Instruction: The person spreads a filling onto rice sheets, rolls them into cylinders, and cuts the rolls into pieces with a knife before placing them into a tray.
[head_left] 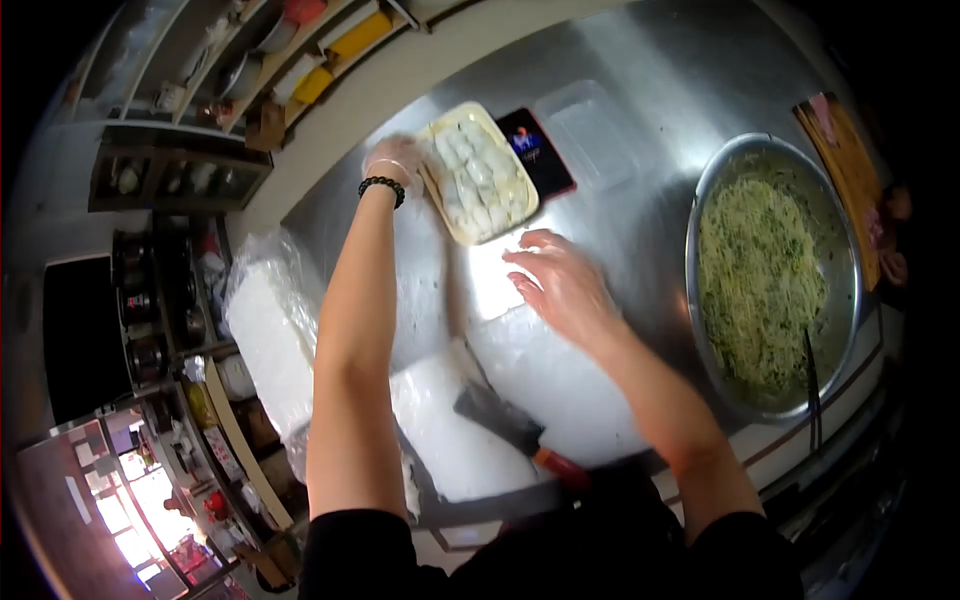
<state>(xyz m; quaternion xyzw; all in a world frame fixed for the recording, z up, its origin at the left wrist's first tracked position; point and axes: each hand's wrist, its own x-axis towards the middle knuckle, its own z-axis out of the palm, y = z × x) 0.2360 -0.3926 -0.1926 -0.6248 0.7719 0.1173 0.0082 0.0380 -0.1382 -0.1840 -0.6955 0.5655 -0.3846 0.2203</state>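
Observation:
My left hand (393, 160), blurred and with a dark beaded bracelet at the wrist, is at the upper left edge of a cream-coloured tray (462, 236). Its fingers are smeared by motion. Rows of plump white rolls (478, 175) fill the tray. Just below the tray's near corner, my right hand (568, 285) reaches in with fingers apart, over a small bright white sheet (495, 285). Closer to my body lie stacks of white sheets (450, 425) and a flat-bladed tool (500, 418) with a red handle.
A big oval metal bowl (703, 330) of shredded green filling (760, 280) stands at right, with dark utensil handles in it. Beyond it is a wooden board (850, 190) with pink pieces. A clear plastic container (590, 135), a dark screen-like device (537, 150) and a plastic-wrapped white stack (270, 335) surround the tray.

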